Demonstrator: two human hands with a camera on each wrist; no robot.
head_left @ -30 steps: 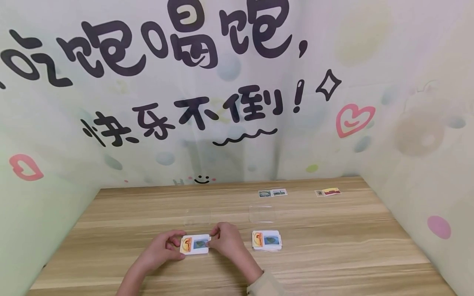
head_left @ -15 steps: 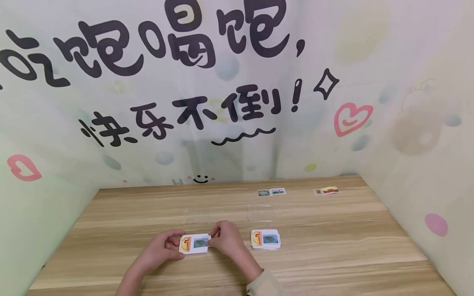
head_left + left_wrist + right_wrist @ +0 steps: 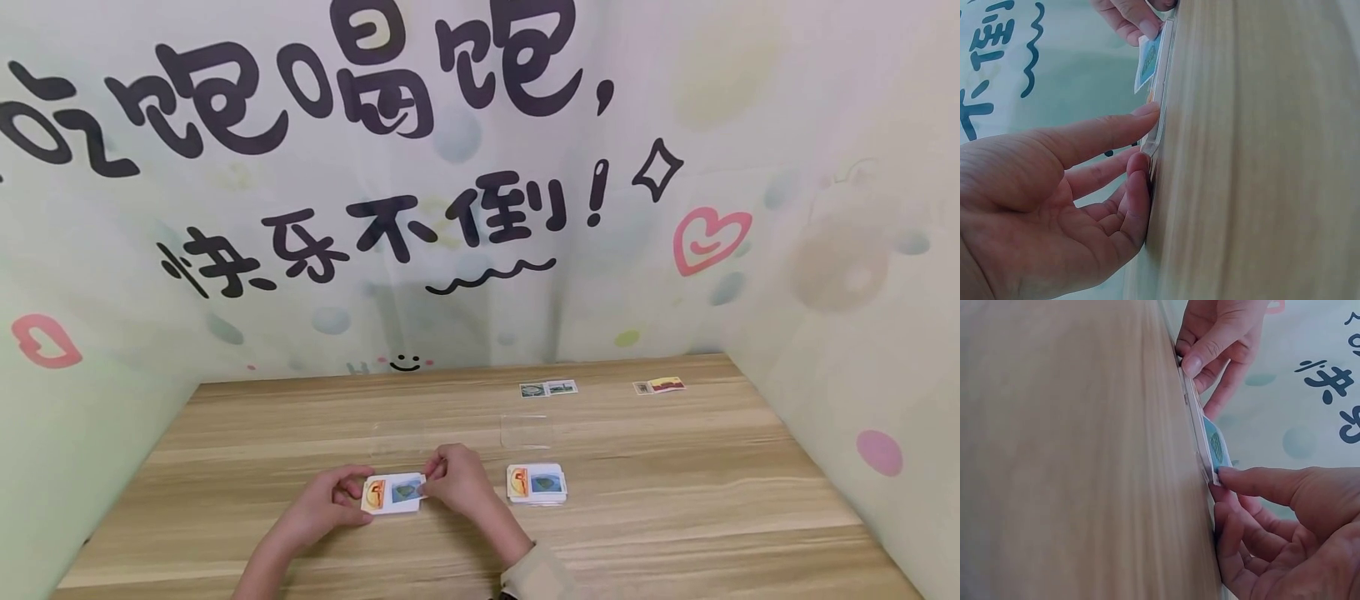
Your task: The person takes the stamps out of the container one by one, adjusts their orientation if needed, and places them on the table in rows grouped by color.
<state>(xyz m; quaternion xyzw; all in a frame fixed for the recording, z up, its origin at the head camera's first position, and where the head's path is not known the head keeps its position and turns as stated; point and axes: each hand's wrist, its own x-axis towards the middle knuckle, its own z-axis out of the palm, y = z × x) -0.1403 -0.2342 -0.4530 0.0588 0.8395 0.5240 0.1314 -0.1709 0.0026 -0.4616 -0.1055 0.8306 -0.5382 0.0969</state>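
Note:
A shallow clear plastic case (image 3: 1165, 78) with white card in it lies on the wooden table. On top show an orange stamp (image 3: 377, 495) and a blue stamp (image 3: 406, 489) with a green shape. My left hand (image 3: 324, 502) grips the case's left end, thumb along the near side and fingers at the far side. From the right, my right hand (image 3: 459, 482) pinches the blue stamp's outer end between thumb and index finger. Both wrist views show this stamp tilted up from the case; the left hand's fingers partly hide the orange one.
A similar case (image 3: 537, 484) with matching orange and blue stamps lies to the right. Two clear lids (image 3: 527, 432) sit behind the cases, one faint. Farther back are a pair of green stamps (image 3: 549, 389) and a pair with a red-yellow one (image 3: 667, 384). Printed cloth walls enclose the table.
The head view has shifted slightly. Both hands keep their places, and the blue stamp's right end has moved a little under the right hand's pinch.

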